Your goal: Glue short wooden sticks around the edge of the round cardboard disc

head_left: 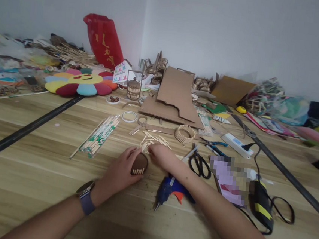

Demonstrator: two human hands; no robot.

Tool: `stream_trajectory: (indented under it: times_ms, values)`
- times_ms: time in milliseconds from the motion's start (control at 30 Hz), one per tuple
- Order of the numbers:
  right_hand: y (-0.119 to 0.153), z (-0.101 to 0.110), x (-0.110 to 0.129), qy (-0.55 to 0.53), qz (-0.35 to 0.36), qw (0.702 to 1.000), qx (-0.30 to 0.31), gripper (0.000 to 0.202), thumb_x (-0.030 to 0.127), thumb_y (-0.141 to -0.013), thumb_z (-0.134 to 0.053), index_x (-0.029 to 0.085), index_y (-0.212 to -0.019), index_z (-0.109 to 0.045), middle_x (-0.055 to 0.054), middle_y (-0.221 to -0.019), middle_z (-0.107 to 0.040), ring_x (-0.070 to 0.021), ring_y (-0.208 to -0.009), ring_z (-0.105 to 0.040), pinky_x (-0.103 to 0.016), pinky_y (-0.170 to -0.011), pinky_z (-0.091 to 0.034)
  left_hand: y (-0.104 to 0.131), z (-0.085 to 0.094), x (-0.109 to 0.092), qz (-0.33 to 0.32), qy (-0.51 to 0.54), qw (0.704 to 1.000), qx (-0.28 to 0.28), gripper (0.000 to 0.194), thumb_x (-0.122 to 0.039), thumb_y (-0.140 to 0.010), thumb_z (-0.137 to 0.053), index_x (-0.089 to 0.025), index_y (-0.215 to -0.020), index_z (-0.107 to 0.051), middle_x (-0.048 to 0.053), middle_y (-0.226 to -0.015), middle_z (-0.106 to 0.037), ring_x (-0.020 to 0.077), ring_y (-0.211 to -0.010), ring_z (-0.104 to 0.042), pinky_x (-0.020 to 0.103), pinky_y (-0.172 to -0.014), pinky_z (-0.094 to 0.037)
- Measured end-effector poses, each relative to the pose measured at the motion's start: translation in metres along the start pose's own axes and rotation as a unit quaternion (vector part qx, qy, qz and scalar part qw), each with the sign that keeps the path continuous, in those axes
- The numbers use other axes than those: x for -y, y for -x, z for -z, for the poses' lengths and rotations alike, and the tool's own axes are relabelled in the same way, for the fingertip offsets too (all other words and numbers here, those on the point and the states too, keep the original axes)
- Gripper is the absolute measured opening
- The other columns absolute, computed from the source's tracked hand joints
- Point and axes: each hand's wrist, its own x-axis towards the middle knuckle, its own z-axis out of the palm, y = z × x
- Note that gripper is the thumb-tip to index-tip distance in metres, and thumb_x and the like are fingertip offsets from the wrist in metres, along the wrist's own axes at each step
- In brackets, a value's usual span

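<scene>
My left hand [122, 168], with a watch on its wrist, grips a small round brown piece [139, 162] by its left side. Several short sticks stand in a row along that piece's near edge. My right hand [160, 155] is closed at the near end of a pile of short wooden sticks [157, 137]; its fingertips are too small and hidden to show what they hold. Under my right forearm lies a blue glue gun [164, 191], its nozzle toward the near edge. A ring of sticks [184, 134] stands behind the pile.
Black scissors [199, 164], pliers [218, 149], a white power strip [237, 145] and a phone [228, 182] lie to the right. Packed sticks [100, 136] are on the left. Cardboard [176, 93], a flower cushion [81, 82] and a lidded stick basket [133, 89] stand farther back.
</scene>
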Motion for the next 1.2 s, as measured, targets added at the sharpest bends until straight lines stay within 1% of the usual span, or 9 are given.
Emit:
stream_trajectory:
  times_ms: [100, 233, 300, 367, 467, 633, 733, 933, 1200]
  values:
    - [0.012, 0.008, -0.003, -0.038, -0.005, 0.999, -0.017, 0.020, 0.002, -0.084, -0.055, 0.014, -0.094, -0.068, -0.010, -0.093, -0.073, -0.0197, -0.085, -0.065, -0.026, -0.074, -0.043, 0.000, 0.000, 0.000, -0.003, -0.001, 1.000, 0.000, 0.081, -0.018, -0.071, -0.080, -0.025, -0.144, -0.045, 0.014, -0.146, -0.054, 0.0360, -0.137, -0.052, 0.059, -0.115, -0.044]
    - [0.037, 0.014, -0.006, -0.102, 0.001, 0.994, -0.035, 0.024, 0.002, -0.082, -0.054, 0.016, -0.099, -0.064, -0.001, -0.083, -0.067, -0.0142, -0.073, -0.059, -0.022, -0.066, -0.043, 0.001, 0.001, -0.001, 0.004, -0.005, 1.000, -0.003, 0.079, -0.020, -0.072, -0.080, -0.024, -0.143, -0.046, 0.014, -0.145, -0.054, 0.0366, -0.137, -0.052, 0.059, -0.114, -0.045]
    - [0.047, 0.012, -0.006, -0.179, 0.023, 0.983, -0.036, 0.033, 0.001, -0.079, -0.054, 0.017, -0.105, -0.064, 0.003, -0.079, -0.063, -0.0127, -0.069, -0.058, -0.021, -0.064, -0.042, 0.000, 0.001, -0.001, 0.004, -0.004, 1.000, -0.001, 0.078, -0.020, -0.072, -0.080, -0.025, -0.142, -0.047, 0.014, -0.145, -0.054, 0.0364, -0.136, -0.053, 0.059, -0.114, -0.045]
    - [0.052, 0.006, -0.006, -0.259, 0.049, 0.964, -0.033, 0.036, 0.001, -0.076, -0.054, 0.019, -0.105, -0.066, 0.006, -0.074, -0.058, -0.0119, -0.067, -0.055, -0.020, -0.062, -0.041, 0.000, 0.000, -0.002, 0.003, -0.004, 1.000, 0.001, 0.080, -0.018, -0.071, -0.081, -0.025, -0.142, -0.046, 0.014, -0.144, -0.054, 0.0364, -0.135, -0.053, 0.059, -0.113, -0.046]
    - [0.055, -0.001, -0.003, -0.307, 0.065, 0.949, -0.023, 0.026, 0.002, -0.075, -0.056, 0.018, -0.092, -0.066, 0.006, -0.070, -0.055, -0.0114, -0.064, -0.051, -0.020, -0.060, -0.038, -0.001, 0.000, -0.002, -0.001, -0.007, 1.000, 0.004, 0.083, -0.017, -0.070, -0.082, -0.024, -0.143, -0.044, 0.015, -0.143, -0.054, 0.0363, -0.135, -0.053, 0.060, -0.113, -0.046]
    - [0.054, -0.004, 0.004, -0.315, 0.053, 0.948, -0.021, 0.018, 0.004, -0.077, -0.058, 0.018, -0.084, -0.066, 0.006, -0.069, -0.058, -0.0115, -0.064, -0.052, -0.020, -0.060, -0.037, -0.001, 0.001, -0.002, -0.006, 0.000, 1.000, 0.004, 0.083, -0.016, -0.070, -0.082, -0.025, -0.143, -0.044, 0.014, -0.143, -0.055, 0.0357, -0.135, -0.053, 0.057, -0.113, -0.046]
    - [0.054, -0.007, 0.008, -0.303, 0.055, 0.951, -0.019, 0.017, 0.005, -0.078, -0.061, 0.018, -0.086, -0.068, 0.005, -0.071, -0.061, -0.0120, -0.065, -0.053, -0.020, -0.061, -0.037, -0.001, 0.000, -0.001, -0.004, 0.000, 1.000, 0.005, 0.082, -0.015, -0.070, -0.081, -0.023, -0.143, -0.044, 0.015, -0.144, -0.054, 0.0356, -0.136, -0.052, 0.057, -0.113, -0.046]
    - [0.051, -0.018, 0.009, -0.259, 0.063, 0.963, -0.024, 0.014, 0.004, -0.081, -0.064, 0.017, -0.085, -0.069, 0.003, -0.074, -0.064, -0.0127, -0.067, -0.055, -0.021, -0.063, -0.036, -0.001, -0.001, 0.000, -0.005, -0.003, 1.000, 0.002, 0.083, -0.014, -0.070, -0.080, -0.025, -0.143, -0.042, 0.014, -0.143, -0.054, 0.0349, -0.135, -0.053, 0.058, -0.114, -0.045]
    - [0.050, -0.020, 0.012, -0.227, 0.065, 0.971, -0.028, 0.017, 0.003, -0.082, -0.063, 0.017, -0.090, -0.068, -0.003, -0.087, -0.072, -0.0166, -0.079, -0.062, -0.023, -0.069, -0.038, -0.001, 0.001, -0.001, -0.001, 0.001, 1.000, 0.013, 0.084, -0.013, -0.069, -0.081, -0.022, -0.143, -0.043, 0.015, -0.144, -0.053, 0.0348, -0.136, -0.051, 0.057, -0.115, -0.044]
